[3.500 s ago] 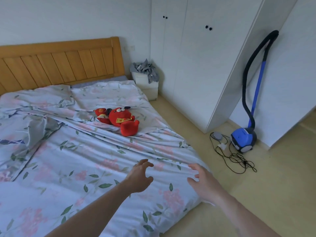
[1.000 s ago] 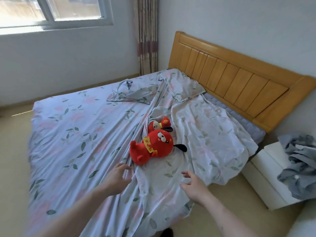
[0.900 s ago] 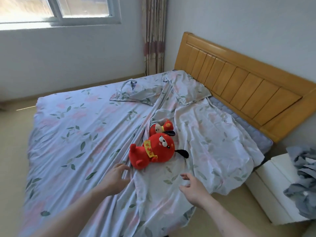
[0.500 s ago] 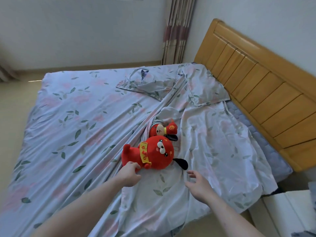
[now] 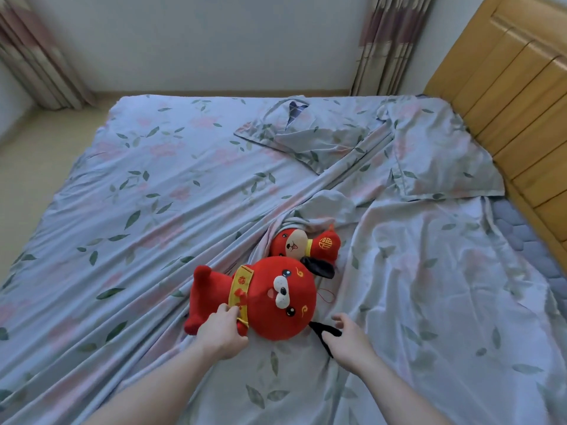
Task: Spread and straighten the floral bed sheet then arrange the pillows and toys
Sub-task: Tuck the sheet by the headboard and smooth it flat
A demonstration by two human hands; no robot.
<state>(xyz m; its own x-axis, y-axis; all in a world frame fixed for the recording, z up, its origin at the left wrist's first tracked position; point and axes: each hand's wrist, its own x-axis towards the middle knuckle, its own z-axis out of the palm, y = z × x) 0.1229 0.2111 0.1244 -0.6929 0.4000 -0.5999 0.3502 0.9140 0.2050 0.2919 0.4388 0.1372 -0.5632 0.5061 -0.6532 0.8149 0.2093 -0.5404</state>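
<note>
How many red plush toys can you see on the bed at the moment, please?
2. The large red plush toy lies mid-bed, the left hand on it. The small red plush toy lies just behind it, partly tucked under a fold of the floral bed sheet, which could hide more.

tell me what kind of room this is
Most likely a home bedroom: a bed spread with a floral bed sheet, a wooden headboard at its end, and curtains hanging against the wall.

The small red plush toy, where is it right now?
In the head view, the small red plush toy lies mid-bed, half tucked under a sheet fold, just beyond the big red plush toy.
</note>
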